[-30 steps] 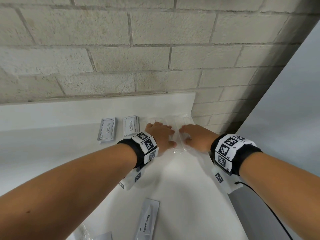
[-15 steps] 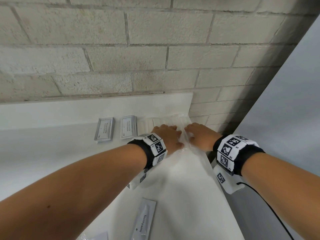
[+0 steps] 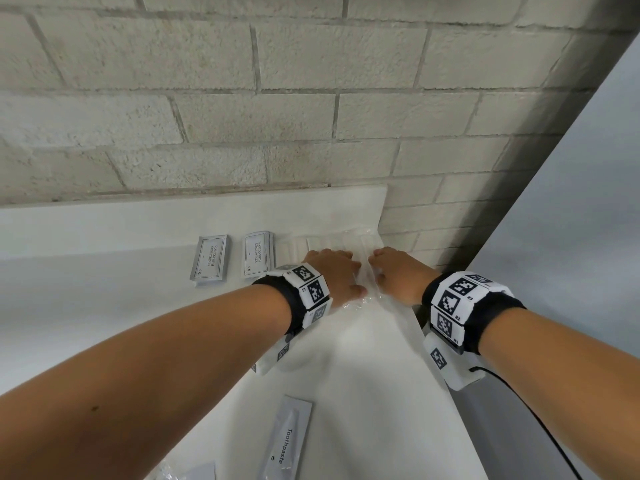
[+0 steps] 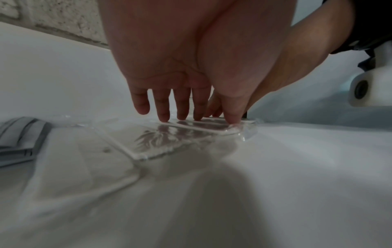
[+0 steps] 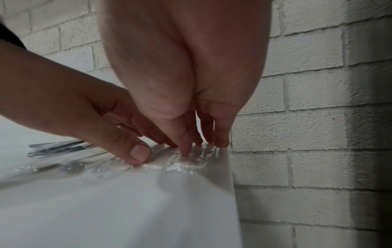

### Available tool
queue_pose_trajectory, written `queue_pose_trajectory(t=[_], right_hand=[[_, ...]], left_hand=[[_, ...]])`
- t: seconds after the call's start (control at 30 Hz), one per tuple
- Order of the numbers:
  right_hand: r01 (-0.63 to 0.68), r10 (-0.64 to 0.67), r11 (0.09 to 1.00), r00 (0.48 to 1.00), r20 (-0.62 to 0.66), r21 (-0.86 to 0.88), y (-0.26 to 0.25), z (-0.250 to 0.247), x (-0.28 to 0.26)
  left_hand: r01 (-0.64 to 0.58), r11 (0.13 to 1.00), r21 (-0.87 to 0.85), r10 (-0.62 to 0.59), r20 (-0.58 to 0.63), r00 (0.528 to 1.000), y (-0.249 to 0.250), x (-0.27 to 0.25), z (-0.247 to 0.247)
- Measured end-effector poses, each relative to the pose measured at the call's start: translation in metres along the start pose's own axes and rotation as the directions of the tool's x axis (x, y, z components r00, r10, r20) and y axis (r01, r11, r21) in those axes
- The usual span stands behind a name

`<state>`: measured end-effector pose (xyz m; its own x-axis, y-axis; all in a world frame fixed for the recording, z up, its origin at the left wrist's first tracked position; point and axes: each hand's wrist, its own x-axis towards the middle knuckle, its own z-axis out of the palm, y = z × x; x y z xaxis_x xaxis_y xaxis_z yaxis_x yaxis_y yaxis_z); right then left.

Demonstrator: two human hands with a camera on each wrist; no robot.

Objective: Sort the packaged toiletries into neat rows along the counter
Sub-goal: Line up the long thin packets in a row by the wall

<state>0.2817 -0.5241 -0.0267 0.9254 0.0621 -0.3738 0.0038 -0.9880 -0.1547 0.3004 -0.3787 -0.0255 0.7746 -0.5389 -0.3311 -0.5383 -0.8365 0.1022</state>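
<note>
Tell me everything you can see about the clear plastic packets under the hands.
The clear plastic packets are thin, glossy, see-through wrappers with white contents, lying flat and overlapping in the counter's back right corner, right of two gray shampoo sachets. The left hand and right hand press down on them with straight fingers, side by side. The film is crinkled at its near edge. What is inside cannot be made out.

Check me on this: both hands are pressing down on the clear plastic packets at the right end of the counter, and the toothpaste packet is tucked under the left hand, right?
Not quite. The toothpaste packet lies alone on the counter, well nearer the person than either hand, as the head view shows. The rest holds: the left hand and right hand both press on the clear plastic packets at the counter's right end.
</note>
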Motion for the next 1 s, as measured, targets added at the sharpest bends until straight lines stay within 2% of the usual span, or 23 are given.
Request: queue_pose_trajectory(t=[0.2, 0.33, 0.47, 0.57, 0.83, 0.93, 1.0], right_hand=[[0.003, -0.003, 1.000, 1.000, -0.020, 0.025, 0.000, -0.001, -0.004], [0.077, -0.071, 0.993, 0.995, -0.069, 0.086, -0.001, -0.002, -0.006], [0.138, -0.138, 0.988, 0.990, -0.009, 0.071, -0.007, -0.002, -0.007], [0.133, -0.134, 0.989, 0.991, 0.028, 0.062, -0.012, 0.001, -0.007], [0.141, -0.142, 0.988, 0.990, -0.001, 0.060, -0.016, 0.001, -0.008], [0.200, -0.199, 0.976, 0.980, -0.021, 0.081, -0.024, -0.001, -0.009], [0.221, -0.221, 0.973, 0.975, -0.017, 0.070, -0.030, -0.001, -0.009]], left_hand=[[-0.014, 0.999, -0.047, 0.011, -0.050, 0.999, -0.004, 0.000, 0.003], [-0.002, 0.999, -0.035, -0.002, -0.099, 0.995, -0.009, -0.007, 0.000], [0.063, 0.998, -0.013, -0.064, -0.055, 0.996, -0.015, -0.015, 0.004], [0.099, 0.991, -0.096, -0.098, 0.013, 0.995, -0.015, -0.018, 0.010], [0.069, 0.966, -0.249, -0.080, -0.034, 0.996, -0.020, -0.024, 0.010], [0.100, 0.976, -0.193, -0.119, -0.090, 0.989, -0.030, -0.026, 0.005], [0.146, 0.988, -0.059, -0.151, -0.095, 0.984, -0.036, -0.029, 0.002]])
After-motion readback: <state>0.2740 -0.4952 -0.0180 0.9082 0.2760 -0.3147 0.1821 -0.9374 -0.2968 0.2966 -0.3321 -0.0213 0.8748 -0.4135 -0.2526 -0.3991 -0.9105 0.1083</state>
